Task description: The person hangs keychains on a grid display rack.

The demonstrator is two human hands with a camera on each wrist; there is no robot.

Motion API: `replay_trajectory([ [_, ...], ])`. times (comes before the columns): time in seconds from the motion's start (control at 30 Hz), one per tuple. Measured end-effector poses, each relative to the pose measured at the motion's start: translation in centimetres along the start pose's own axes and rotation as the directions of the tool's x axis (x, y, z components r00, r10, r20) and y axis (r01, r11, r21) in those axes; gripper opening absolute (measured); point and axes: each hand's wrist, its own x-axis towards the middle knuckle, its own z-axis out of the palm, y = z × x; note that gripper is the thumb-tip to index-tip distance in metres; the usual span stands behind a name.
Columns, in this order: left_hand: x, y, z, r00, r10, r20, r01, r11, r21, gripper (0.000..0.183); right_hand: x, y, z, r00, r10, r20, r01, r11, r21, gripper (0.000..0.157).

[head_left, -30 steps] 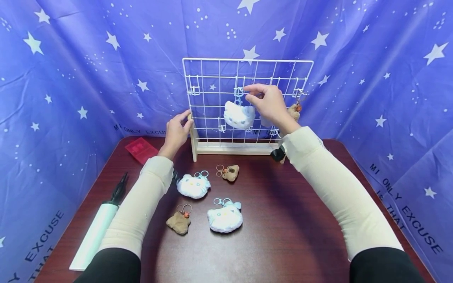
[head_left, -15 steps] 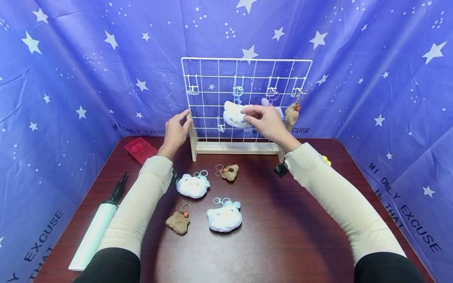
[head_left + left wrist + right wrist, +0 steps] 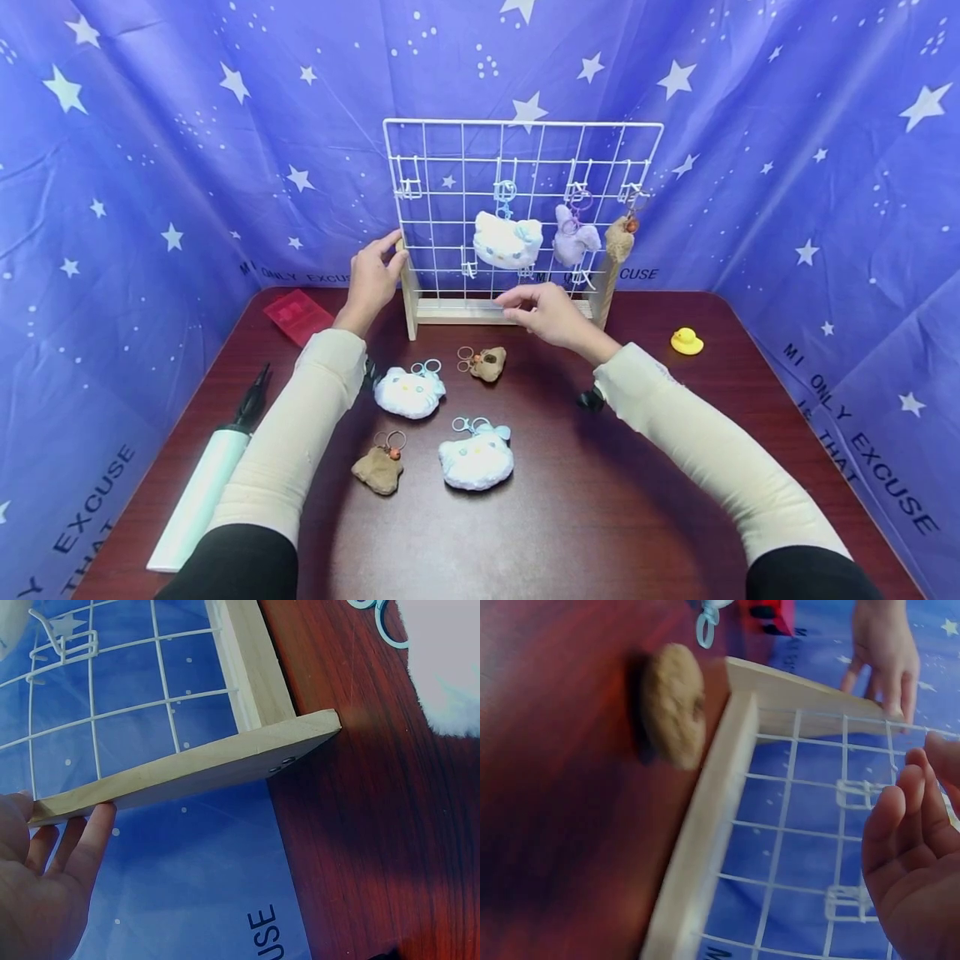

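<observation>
My left hand (image 3: 373, 275) grips the wooden side post (image 3: 187, 761) of a white wire grid rack (image 3: 525, 124), its fingertips against the outer side in the left wrist view. In front of the rack's lower bar hovers my right hand (image 3: 547, 315), fingers loosely bent and holding nothing. A white cat-head plush keychain (image 3: 506, 242) hangs from a middle hook, with a purple plush keychain (image 3: 576, 243) and a brown plush keychain (image 3: 619, 240) to its right. Just below the right hand, a small brown plush keychain (image 3: 489, 365) lies on the table.
Two white cat-head keychains (image 3: 408, 393) and another brown keychain (image 3: 377, 471) lie on the dark red table (image 3: 570, 517). A hand pump (image 3: 201, 496) and a red flat case (image 3: 298, 317) are at left. A yellow toy duck (image 3: 686, 341) sits at right.
My right hand has come down from the white cat keychain's ring, past the plush, to the rack's base. The keychain stays hanging on its hook. My left hand has kept its place.
</observation>
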Motion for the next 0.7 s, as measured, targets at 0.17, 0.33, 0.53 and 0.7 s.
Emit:
replay_trajectory([
  [0.17, 0.0, 0.2, -0.1, 1.000, 0.004, 0.003, -0.004, 1.000, 0.007, 0.043, -1.0, 0.6, 1.9, 0.994, 0.011, 0.107, -0.015, 0.999, 0.030, 0.022],
  [0.33, -0.1, 0.2, -0.1, 1.000, 0.000, 0.001, 0.000, 1.000, 0.000, 0.042, -2.1, 1.4, 4.2, 0.977, -0.013, 0.213, 0.007, 0.999, 0.032, 0.022],
  [0.53, 0.0, 0.1, 0.1, 1.000, -0.005, 0.007, 0.005, 1.000, 0.000, 0.042, -3.5, 2.3, 6.6, 0.949, -0.053, 0.311, 0.061, 0.998, -0.018, 0.021],
  [0.7, 0.0, 0.2, 0.0, 1.000, -0.008, 0.006, 0.008, 1.000, 0.004, 0.043, -4.5, 2.6, 7.9, 0.909, -0.049, 0.413, 0.059, 0.998, -0.012, 0.022],
])
